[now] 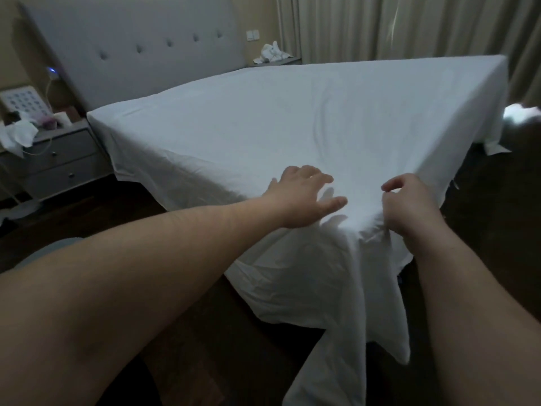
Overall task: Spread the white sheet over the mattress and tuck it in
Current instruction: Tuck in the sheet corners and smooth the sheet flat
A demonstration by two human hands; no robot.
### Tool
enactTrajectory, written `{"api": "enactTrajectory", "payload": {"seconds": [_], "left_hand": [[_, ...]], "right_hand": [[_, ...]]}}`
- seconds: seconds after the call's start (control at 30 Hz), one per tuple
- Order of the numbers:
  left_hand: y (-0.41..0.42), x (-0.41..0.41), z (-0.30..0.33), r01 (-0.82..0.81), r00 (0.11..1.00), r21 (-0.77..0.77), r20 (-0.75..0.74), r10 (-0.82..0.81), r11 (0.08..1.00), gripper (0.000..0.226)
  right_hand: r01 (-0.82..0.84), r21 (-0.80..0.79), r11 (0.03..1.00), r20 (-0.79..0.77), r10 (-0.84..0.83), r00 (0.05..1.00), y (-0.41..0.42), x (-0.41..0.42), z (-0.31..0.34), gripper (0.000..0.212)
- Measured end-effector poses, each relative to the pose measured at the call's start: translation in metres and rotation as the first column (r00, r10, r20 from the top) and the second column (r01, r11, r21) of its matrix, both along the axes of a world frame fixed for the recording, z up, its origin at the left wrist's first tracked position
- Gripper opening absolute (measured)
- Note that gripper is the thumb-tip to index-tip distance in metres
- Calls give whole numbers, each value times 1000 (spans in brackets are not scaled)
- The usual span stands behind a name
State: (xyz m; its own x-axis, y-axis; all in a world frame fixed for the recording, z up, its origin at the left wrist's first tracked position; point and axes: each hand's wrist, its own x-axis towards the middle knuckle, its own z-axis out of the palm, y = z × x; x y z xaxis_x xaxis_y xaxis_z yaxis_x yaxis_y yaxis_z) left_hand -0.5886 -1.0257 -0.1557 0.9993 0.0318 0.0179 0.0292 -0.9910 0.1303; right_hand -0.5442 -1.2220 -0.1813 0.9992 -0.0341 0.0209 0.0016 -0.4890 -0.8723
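Dim bedroom, grey button-tufted padded headboard (131,45) against a beige wall, grey two-drawer nightstand (58,159) at left with cluttered top, long pale pleated curtains (395,27) behind, dark wooden floor (228,347)

- White sheet (292,121): draped flat across the whole bed top with faint creases, its edges hanging loose down the sides; at the near corner it bunches into folds and a long point droops toward the floor.
- Mattress: entirely hidden beneath the sheet.
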Motion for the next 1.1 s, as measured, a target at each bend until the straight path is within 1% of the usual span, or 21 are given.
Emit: {"api": "enactTrajectory", "payload": {"seconds": [0.07,0.13,0.2,0.23,0.3,0.33,0.37,0.4,0.43,0.47,0.53,0.6,0.67,0.73,0.8,0.87,0.9,1.0,1.03,1.1], "left_hand": [[-8,2,-9,-63,995,-16,-73,62,998,87],[-18,1,-19,-80,987,8,-142,80,997,89],[-22,-2,-25,-72,986,27,-148,76,997,88],[-22,-4,-25,-65,987,30,-146,68,997,88],[-21,-10,-23,-43,985,48,-164,50,998,88],[-21,-13,-20,-25,983,62,-182,36,998,88],[-21,-15,-15,-7,980,76,-199,22,997,88],[-20,-13,-8,14,977,82,-213,4,997,87],[-19,-9,-1,35,976,79,-218,-17,996,86],[-17,-4,7,38,979,82,-205,-20,996,83],[-13,5,17,-27,986,73,-160,39,997,81],[-11,6,13,-101,979,49,-171,108,994,82],[-13,-1,-5,-102,962,53,-250,112,993,84],[-14,-5,-16,-92,958,51,-268,102,994,84],[-13,-3,-13,-81,957,56,-273,93,995,87],[-13,-3,-8,-48,949,83,-307,71,995,91],[-13,-2,-6,-26,943,100,-328,58,995,92],[-14,3,4,15,925,153,-378,44,988,98],[-15,5,11,12,926,164,-373,50,986,98],[-16,11,21,-37,948,149,-308,82,988,93]], "right_hand": [[6,58,998,8,-6,1000,-4,-3,-4,22],[-27,111,993,-24,29,999,-12,-5,-5,22],[-49,125,991,-79,59,995,-18,-3,-3,19],[-23,147,989,-109,39,993,-20,-1,-1,17],[86,260,962,-199,-34,979,-20,0,2,15],[149,305,941,-258,-69,964,-19,-1,2,27],[186,302,935,-311,-88,947,-17,-3,1,45],[161,242,957,-329,-76,941,-14,-6,-2,58],[110,166,980,-324,-51,945,-13,-9,-6,61],[56,113,992,-288,-21,957,-11,-9,-10,58],[-2,74,997,-233,19,972,-10,-3,-16,49],[-10,152,988,-239,47,970,-13,-5,-10,35],[-23,228,973,-292,91,952,-19,-9,-5,31],[-13,237,972,-350,98,932,-26,-13,-8,33],[-8,235,972,-375,98,922,-28,-19,-10,34],[-3,265,964,-395,111,912,-24,-22,-14,50],[-12,298,954,-379,130,916,-21,-23,-14,55],[-41,264,964,-257,111,960,-23,-2,-40,64],[-52,236,970,-240,110,964,-24,4,-43,63],[-47,225,973,-221,98,970,-24,-4,-29,49]]}}
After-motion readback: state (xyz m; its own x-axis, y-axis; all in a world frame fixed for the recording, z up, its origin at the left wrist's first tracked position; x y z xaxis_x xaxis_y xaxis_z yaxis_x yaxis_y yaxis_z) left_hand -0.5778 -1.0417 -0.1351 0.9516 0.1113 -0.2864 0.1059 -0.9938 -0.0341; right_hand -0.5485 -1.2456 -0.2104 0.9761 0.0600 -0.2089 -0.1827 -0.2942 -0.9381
